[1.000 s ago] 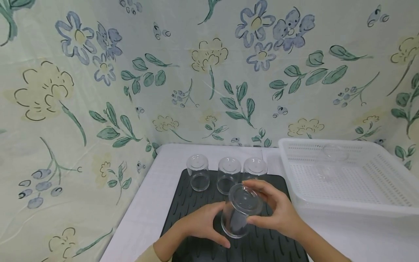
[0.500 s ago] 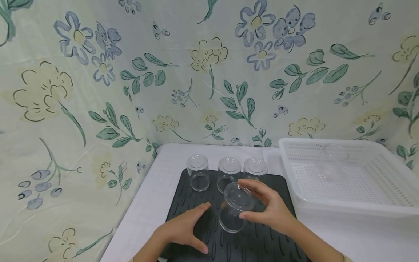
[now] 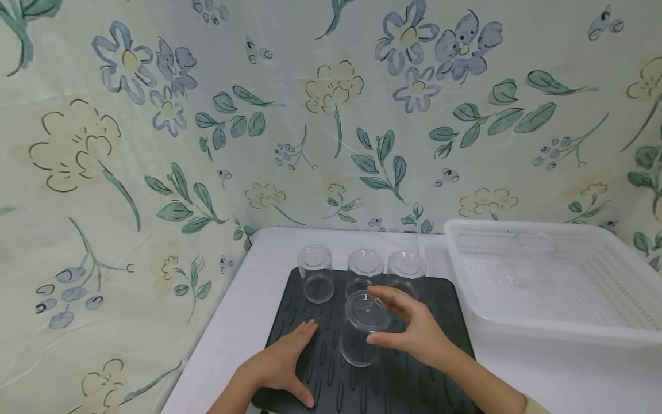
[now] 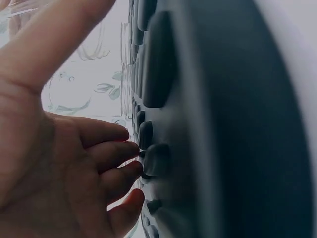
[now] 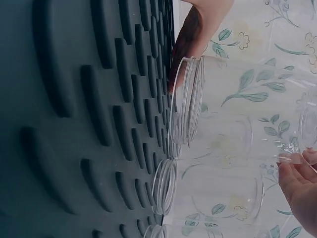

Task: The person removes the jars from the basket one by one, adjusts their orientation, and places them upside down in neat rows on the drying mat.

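A clear glass cup [image 3: 358,346], bottom up, is pinched near its base by the fingers and thumb of my right hand [image 3: 416,333]. Its rim is at the black ridged mat [image 3: 393,385]; whether it touches cannot be told. My left hand [image 3: 276,365] is spread low at the mat's left side, holding nothing; in the left wrist view its fingertips [image 4: 133,171] are at the ridges. Behind the held cup, three more upside-down cups stand on the mat: one at left [image 3: 316,279], one in the middle [image 3: 365,263], one at right [image 3: 407,264], partly hidden by my right hand.
A white perforated plastic basket [image 3: 564,329] stands to the right of the mat, with clear glass [image 3: 535,244] faintly visible inside. White cloth [image 3: 238,287] covers the table. A flower-patterned curtain [image 3: 289,126] hangs behind and along the left.
My left hand has let go of the cup's side and moved left and down to the mat. My right hand has brought the cup slightly left and stood it more upright.
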`<state>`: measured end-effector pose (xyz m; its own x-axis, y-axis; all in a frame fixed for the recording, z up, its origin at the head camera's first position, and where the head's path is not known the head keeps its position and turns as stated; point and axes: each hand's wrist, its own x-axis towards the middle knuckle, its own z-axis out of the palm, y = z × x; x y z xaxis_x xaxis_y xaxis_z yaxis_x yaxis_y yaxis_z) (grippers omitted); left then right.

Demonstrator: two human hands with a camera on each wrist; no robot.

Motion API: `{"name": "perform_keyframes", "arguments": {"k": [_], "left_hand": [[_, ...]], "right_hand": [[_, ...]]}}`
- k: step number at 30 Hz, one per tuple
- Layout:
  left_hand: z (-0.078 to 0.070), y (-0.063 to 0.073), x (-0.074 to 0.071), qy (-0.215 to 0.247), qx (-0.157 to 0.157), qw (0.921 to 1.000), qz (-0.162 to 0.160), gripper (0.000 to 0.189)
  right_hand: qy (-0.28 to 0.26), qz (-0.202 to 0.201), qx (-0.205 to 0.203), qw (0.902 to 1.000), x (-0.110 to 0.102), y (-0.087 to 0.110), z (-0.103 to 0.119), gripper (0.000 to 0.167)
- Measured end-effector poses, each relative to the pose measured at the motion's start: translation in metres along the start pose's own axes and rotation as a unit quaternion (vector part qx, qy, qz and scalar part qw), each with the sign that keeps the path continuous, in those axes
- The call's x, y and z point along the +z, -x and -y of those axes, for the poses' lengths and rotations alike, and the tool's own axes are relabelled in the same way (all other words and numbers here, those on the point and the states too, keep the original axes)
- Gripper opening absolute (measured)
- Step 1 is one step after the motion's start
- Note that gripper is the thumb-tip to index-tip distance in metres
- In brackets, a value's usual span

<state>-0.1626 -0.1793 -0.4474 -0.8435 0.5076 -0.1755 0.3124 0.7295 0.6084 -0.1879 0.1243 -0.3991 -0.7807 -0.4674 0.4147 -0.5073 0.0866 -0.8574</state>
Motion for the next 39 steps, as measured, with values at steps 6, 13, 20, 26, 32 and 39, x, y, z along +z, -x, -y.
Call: {"name": "perform_keyframes", "arguments": {"k": [6,13,20,26,32,39], "left_hand": [[0.003,0.0,0.0,0.021,-0.005,0.9996,0.015,0.13],[0.005,0.0,0.0,0.024,-0.001,0.9995,0.022,0.131],[0.004,0.001,0.001,0.004,0.006,0.9998,0.017,0.13],[0.005,0.002,0.001,-0.011,0.009,0.9998,0.013,0.131],[0.005,0.001,0.002,-0.021,0.008,0.9997,0.014,0.131],[0.005,0.002,0.001,-0.027,0.009,0.9994,0.018,0.131]], "right_hand": [[-0.002,0.002,0.011,0.9999,0.003,-0.005,-0.009,0.068],[0.012,-0.006,0.032,0.9994,0.003,-0.008,-0.019,0.07],[0.008,-0.006,0.034,0.9994,0.005,-0.007,-0.023,0.073],[0.017,-0.007,0.026,0.9995,0.007,-0.008,-0.025,0.073],[0.039,-0.009,0.025,0.9989,0.008,-0.01,-0.025,0.073],[0.07,-0.014,0.033,0.9969,0.008,-0.012,-0.023,0.073]]}}
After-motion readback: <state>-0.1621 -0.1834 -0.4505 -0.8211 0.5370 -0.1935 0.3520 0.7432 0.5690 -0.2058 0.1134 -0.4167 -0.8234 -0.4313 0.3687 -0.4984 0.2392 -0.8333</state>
